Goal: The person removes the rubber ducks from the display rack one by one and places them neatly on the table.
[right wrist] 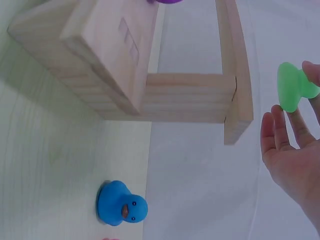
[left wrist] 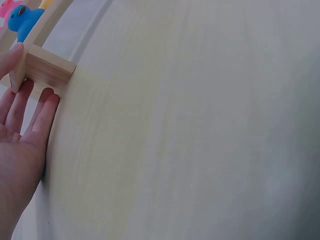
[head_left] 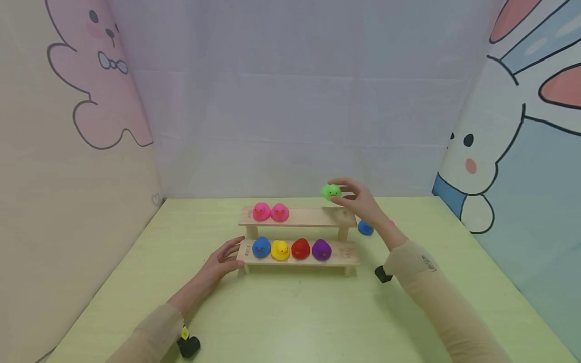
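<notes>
My right hand (head_left: 358,199) pinches a green rubber duck (head_left: 332,191) over the right part of the upper shelf of a wooden two-step rack (head_left: 308,217). In the right wrist view the green duck (right wrist: 292,87) sits between thumb and fingertips, beyond the upper board. My left hand (head_left: 223,259) holds the left end of the lower shelf, thumb at one edge and fingers at the other, as the left wrist view also shows. Two pink ducks (head_left: 270,212) stand at the upper shelf's left. Along the lower shelf are blue (head_left: 261,247), yellow (head_left: 280,250), red (head_left: 300,249) and purple (head_left: 322,250) ducks.
A blue duck (head_left: 365,228) is on the table (head_left: 290,312) right of the rack, with a bit of pink beside it, mostly hidden by the right forearm. Behind the table hangs a pale curtain (head_left: 281,111), with cartoon-printed cloth on both sides.
</notes>
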A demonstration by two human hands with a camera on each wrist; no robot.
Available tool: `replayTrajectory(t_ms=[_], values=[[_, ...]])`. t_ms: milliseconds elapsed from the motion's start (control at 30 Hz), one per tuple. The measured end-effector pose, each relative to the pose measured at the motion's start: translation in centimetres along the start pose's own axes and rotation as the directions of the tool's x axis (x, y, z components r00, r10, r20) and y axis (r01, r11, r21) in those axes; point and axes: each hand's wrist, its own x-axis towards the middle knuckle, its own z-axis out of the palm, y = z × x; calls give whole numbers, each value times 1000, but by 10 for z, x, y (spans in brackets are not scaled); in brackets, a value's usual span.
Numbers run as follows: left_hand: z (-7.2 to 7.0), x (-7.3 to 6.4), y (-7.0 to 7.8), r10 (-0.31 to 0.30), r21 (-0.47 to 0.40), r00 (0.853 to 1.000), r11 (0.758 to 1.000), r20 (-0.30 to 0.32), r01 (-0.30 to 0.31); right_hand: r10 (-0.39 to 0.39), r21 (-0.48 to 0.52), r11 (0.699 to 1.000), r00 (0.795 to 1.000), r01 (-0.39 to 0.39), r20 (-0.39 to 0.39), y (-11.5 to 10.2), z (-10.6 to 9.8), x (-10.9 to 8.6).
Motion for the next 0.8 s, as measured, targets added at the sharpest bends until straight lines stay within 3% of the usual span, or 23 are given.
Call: replayTrajectory(t_ms=[433,800], values=[[1,-1,3,0,3,1000,1000,-5,1,-76,-42,997,988,71,-131,29,-45,-13],[1,-1,2,-12,1,1000,1000,-10,12,-88,-96,993,981,72,-170,61,-68,-32]])
